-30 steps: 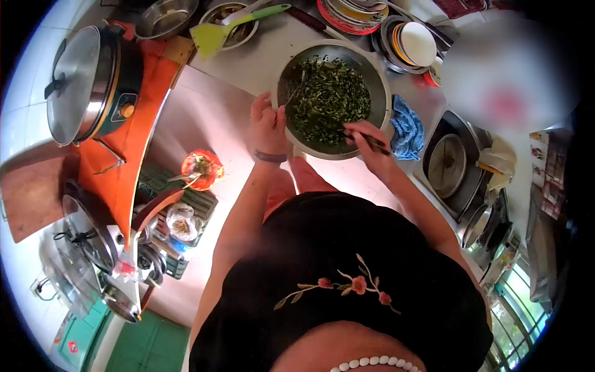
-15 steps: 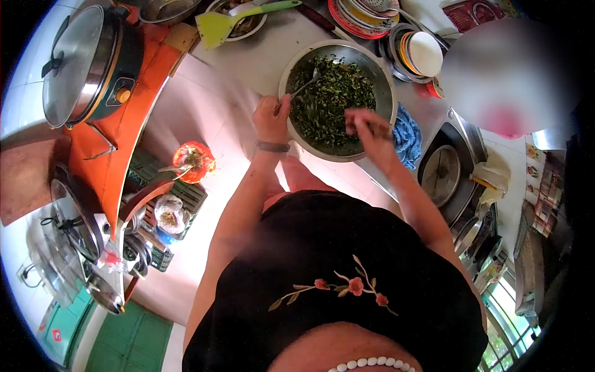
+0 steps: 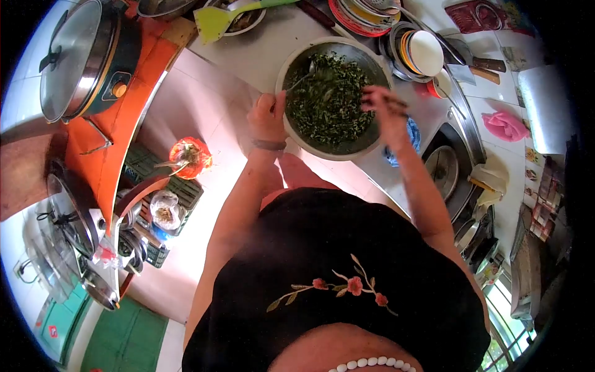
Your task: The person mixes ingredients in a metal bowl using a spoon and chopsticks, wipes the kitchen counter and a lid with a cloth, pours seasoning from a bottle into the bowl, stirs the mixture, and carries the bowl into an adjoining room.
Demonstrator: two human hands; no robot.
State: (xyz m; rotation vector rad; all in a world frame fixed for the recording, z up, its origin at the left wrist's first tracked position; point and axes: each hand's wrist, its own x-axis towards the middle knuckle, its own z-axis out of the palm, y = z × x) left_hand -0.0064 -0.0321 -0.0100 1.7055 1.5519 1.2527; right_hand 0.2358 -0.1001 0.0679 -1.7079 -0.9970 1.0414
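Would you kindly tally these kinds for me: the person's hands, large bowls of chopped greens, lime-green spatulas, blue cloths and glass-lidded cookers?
Hands: 2, the left hand and the right hand
Large bowl of chopped greens: 1
Lime-green spatula: 1
Blue cloth, partly hidden by the right arm: 1
Glass-lidded cooker: 1
Total: 6

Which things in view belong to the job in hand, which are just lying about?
In the job:
metal bowl
chopped greens
spoon, in the left hand
blurred sticks, probably chopsticks, in the right hand

Apparently lying about:
lime-green spatula
blue cloth
stacked plates
glass-lidded pot
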